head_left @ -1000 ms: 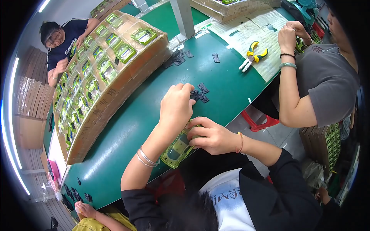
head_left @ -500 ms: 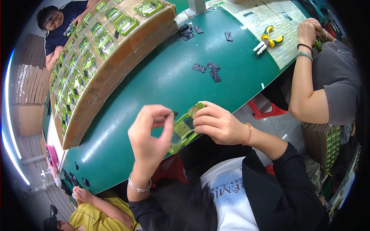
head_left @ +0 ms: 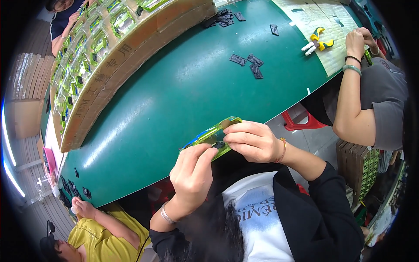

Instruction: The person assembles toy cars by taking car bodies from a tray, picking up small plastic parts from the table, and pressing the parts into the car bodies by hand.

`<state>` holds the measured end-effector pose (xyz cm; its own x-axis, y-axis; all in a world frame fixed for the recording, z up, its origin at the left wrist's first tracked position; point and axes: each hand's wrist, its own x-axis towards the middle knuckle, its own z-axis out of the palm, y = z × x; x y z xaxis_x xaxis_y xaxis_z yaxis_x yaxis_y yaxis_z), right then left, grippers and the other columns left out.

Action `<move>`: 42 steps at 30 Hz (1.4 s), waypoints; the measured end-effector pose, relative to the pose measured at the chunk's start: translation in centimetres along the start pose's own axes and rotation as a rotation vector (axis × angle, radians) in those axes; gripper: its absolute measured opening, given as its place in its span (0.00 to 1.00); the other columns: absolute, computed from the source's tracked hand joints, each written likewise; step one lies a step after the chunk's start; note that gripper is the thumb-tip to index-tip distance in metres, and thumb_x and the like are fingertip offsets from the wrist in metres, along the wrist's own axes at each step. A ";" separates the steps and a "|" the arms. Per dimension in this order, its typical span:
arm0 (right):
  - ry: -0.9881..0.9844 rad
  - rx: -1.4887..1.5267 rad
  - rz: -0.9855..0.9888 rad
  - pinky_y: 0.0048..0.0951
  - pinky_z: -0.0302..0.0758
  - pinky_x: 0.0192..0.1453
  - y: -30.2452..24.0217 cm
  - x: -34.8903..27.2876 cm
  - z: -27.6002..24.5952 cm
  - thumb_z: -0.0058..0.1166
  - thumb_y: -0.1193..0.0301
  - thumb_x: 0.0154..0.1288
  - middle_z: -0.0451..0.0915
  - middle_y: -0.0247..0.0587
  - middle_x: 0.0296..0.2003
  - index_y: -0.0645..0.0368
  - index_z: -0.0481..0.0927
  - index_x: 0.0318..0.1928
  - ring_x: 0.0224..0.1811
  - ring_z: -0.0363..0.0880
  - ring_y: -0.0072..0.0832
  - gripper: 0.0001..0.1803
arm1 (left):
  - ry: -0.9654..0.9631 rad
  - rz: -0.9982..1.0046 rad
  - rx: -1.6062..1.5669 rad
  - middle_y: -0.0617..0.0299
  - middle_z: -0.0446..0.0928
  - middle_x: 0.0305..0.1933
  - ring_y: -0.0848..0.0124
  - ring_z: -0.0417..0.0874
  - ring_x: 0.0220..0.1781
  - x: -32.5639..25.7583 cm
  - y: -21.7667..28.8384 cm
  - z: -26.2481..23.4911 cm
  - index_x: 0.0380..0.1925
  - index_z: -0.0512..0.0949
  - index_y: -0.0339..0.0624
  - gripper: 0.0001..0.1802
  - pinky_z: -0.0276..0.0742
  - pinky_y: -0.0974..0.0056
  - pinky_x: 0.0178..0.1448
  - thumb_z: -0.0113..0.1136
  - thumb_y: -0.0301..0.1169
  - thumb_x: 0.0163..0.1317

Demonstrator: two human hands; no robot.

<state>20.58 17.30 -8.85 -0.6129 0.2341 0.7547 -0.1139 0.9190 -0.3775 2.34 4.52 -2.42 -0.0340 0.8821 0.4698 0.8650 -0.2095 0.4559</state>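
Note:
A translucent lime-green plastic frame (head_left: 208,134) with a blue patch along its edge is tilted between my two hands, above the table's near edge. My right hand (head_left: 254,142) grips its right end with the fingers closed over the rim. At the left end my left hand (head_left: 191,174) has its thumb and fingers pinched together against the frame. A small dark piece (head_left: 220,144) shows inside the frame, close to my left fingertips; how it is seated there is hidden.
Several black plastic parts (head_left: 256,70) lie on the green table (head_left: 174,96). Beyond them are yellow-handled pliers (head_left: 318,41) and a pale mat (head_left: 301,17). A cardboard tray (head_left: 104,74) of green frames stands left. Co-workers sit right, lower left and far left.
My left hand has come down and moved right, bringing its small black piece to the green frame. The frame has turned to show a blue edge. The head view has shifted slightly.

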 end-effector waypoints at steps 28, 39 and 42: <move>0.056 -0.020 -0.025 0.35 0.87 0.46 0.2 -0.1 0.6 0.69 0.76 0.53 0.84 0.40 0.44 0.60 0.83 0.34 0.49 0.85 0.36 0.08 | -0.270 0.269 0.122 0.45 0.86 0.49 0.56 0.90 0.48 -0.6 -0.6 -1.6 0.50 0.84 0.24 0.20 0.89 0.59 0.48 0.66 0.19 0.55; 0.053 -0.017 -0.033 0.35 0.86 0.45 0.2 -0.2 0.7 0.68 0.76 0.51 0.85 0.39 0.44 0.61 0.85 0.33 0.46 0.84 0.34 0.07 | -0.148 0.198 0.213 0.44 0.87 0.47 0.56 0.91 0.46 -1.1 -0.2 -0.7 0.49 0.85 0.25 0.19 0.89 0.59 0.49 0.65 0.18 0.56; 0.059 -0.015 -0.040 0.35 0.87 0.45 0.3 -0.2 0.8 0.67 0.76 0.50 0.85 0.39 0.43 0.61 0.85 0.33 0.46 0.84 0.34 0.07 | -0.157 0.186 0.164 0.44 0.87 0.48 0.55 0.91 0.47 -0.8 -0.2 -0.9 0.49 0.85 0.25 0.18 0.89 0.59 0.49 0.64 0.18 0.56</move>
<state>20.05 17.26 -9.53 -0.5606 0.2155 0.7995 -0.1248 0.9325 -0.3389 1.72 3.51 -2.24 0.1993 0.8921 0.4056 0.9189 -0.3139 0.2390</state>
